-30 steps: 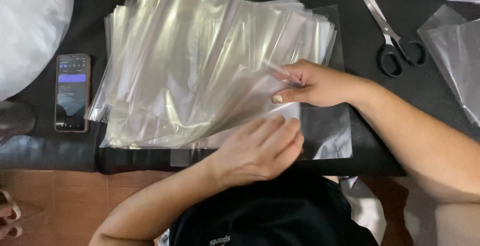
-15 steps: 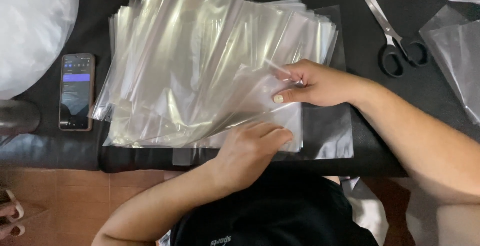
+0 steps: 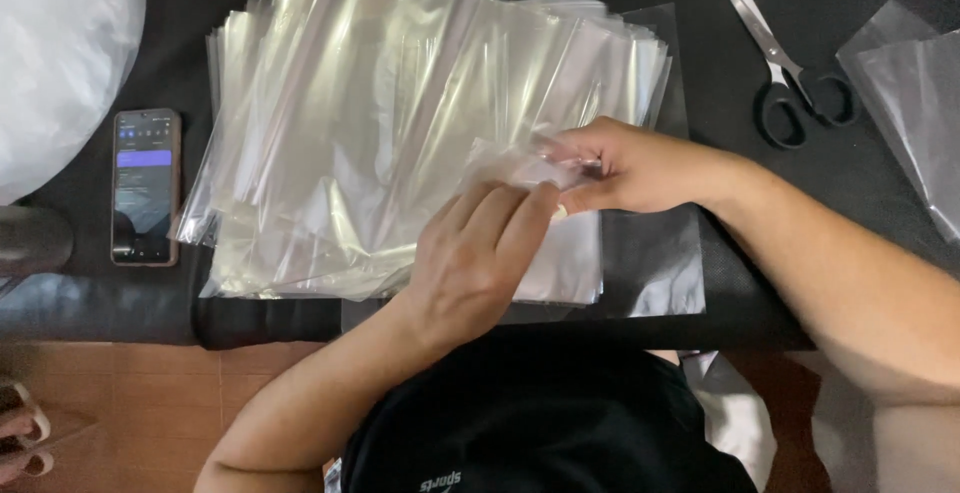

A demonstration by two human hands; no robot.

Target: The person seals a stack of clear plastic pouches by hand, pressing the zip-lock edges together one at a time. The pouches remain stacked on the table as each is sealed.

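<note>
Both hands meet over a thick stack of clear plastic bags [image 3: 400,143] that covers the middle of the black table [image 3: 800,213]. The right hand [image 3: 640,168] pinches a crumpled corner of the top bag [image 3: 515,165] between thumb and curled fingers. The left hand [image 3: 470,258] lies palm down, fingers straight and close together, their tips touching that same bag corner. A smartphone [image 3: 146,186] lies near the table's left edge, and black-handled scissors [image 3: 790,73] lie toward the far right corner.
</note>
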